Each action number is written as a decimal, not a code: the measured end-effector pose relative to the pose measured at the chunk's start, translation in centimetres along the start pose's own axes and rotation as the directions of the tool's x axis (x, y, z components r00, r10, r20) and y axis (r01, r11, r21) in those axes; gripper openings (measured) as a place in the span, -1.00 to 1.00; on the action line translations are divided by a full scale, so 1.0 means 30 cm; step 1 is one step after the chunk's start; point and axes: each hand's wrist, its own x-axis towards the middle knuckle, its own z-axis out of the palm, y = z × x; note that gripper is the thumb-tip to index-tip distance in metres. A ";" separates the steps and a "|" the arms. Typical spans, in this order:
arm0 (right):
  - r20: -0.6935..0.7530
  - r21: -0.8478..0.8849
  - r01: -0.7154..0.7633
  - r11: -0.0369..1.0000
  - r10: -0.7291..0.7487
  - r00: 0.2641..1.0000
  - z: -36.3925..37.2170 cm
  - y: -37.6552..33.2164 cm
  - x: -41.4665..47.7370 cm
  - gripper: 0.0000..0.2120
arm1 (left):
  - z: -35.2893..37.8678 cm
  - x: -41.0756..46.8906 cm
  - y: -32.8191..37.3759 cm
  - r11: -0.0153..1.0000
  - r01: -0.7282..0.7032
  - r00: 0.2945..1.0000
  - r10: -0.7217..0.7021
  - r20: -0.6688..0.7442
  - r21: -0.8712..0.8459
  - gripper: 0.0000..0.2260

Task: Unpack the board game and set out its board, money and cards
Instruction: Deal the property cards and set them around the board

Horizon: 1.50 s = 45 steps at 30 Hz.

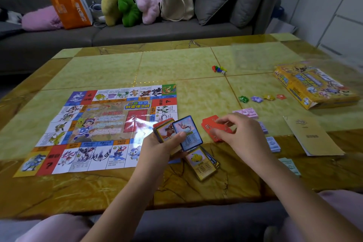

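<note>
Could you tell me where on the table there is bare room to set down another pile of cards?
Bare room lies beyond the board, left of the pawns, and between the board's far right corner and the star tokens. The near right is crowded: red cards, money stacks, booklet and yellow card pile sit close together.

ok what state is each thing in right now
game board: unfolded, flat on table
left hand: grips card stack, cards fanned
right hand: pinches red cards
yellow card pile: loose, uneven, on table
game box: lying flat
tote bag: upright, mouth open
booklet: closed
</note>
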 end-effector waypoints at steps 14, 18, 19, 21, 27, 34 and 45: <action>0.117 -0.668 0.210 0.714 -0.178 0.977 0.070 -0.015 0.005 -0.77 | -0.010 0.014 -0.003 1.000 0.006 0.999 -0.007 -0.045 -0.027 -0.84; 0.050 -0.628 0.157 0.762 -0.162 0.985 0.074 0.008 0.010 -0.65 | -0.011 0.015 -0.008 1.000 0.015 0.999 -0.016 -0.038 -0.016 -0.84; 0.061 -0.620 0.152 0.770 -0.146 0.987 0.071 0.008 0.007 -0.67 | -0.010 0.015 -0.008 1.000 0.015 0.999 -0.016 -0.036 -0.019 -0.84; 0.062 -0.607 0.143 0.782 -0.132 0.989 0.076 0.023 0.009 -0.75 | -0.009 0.013 -0.005 1.000 0.017 0.999 -0.018 -0.030 -0.024 -0.84; 0.014 -0.631 0.156 0.760 -0.190 0.982 0.096 0.031 -0.004 -0.73 | -0.003 0.005 -0.004 0.999 0.027 1.000 -0.027 -0.014 -0.022 -0.86; -0.117 -0.216 0.208 0.954 -0.237 0.965 0.082 -0.009 -0.038 -0.59 | 0.009 -0.011 0.000 0.999 0.041 0.998 -0.040 0.047 -0.003 -0.81; 0.237 0.561 -0.214 0.800 0.092 0.967 -0.019 -0.067 -0.056 -0.69 | 0.037 -0.031 0.024 0.987 0.130 0.971 -0.106 0.216 -0.097 -0.81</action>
